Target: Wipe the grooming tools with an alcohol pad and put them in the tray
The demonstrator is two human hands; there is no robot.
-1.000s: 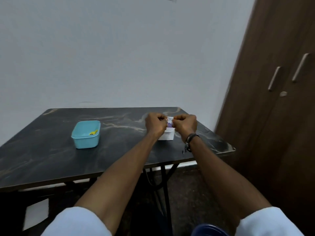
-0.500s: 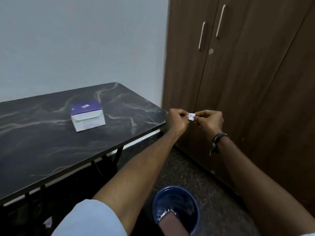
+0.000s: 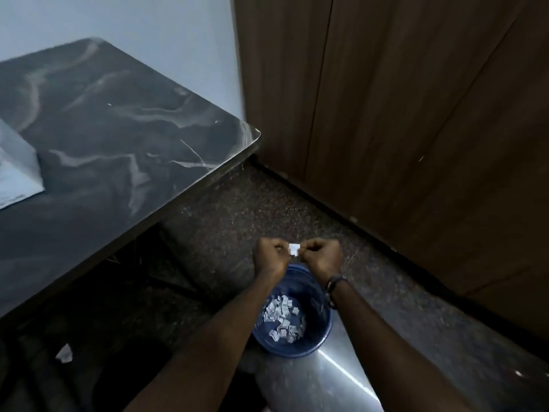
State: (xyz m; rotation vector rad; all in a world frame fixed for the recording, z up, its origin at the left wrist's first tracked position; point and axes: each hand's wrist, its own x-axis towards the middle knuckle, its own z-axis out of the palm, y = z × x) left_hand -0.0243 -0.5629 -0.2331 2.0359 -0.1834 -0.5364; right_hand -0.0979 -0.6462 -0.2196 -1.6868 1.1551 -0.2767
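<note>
A small white alcohol pad packet (image 3: pixel 294 249) is pinched between my two hands, held over the floor to the right of the table. My left hand (image 3: pixel 271 257) grips its left edge and my right hand (image 3: pixel 322 256) grips its right edge, both with fingers curled tight. The hands are just above the far rim of a blue bin (image 3: pixel 322 331). The tray and the grooming tools are out of view.
The blue bin on the floor holds several torn white wrappers (image 3: pixel 283 318). The dark marbled table (image 3: pixel 113 162) fills the left, with a corner of the white pad box (image 3: pixel 16 171) at its left edge. A brown wardrobe (image 3: pixel 416 114) stands right. A paper scrap (image 3: pixel 64 353) lies under the table.
My view has swung right and down, from the table to the floor. Both hands carried the packet off the table edge and now hold it over the blue bin.
</note>
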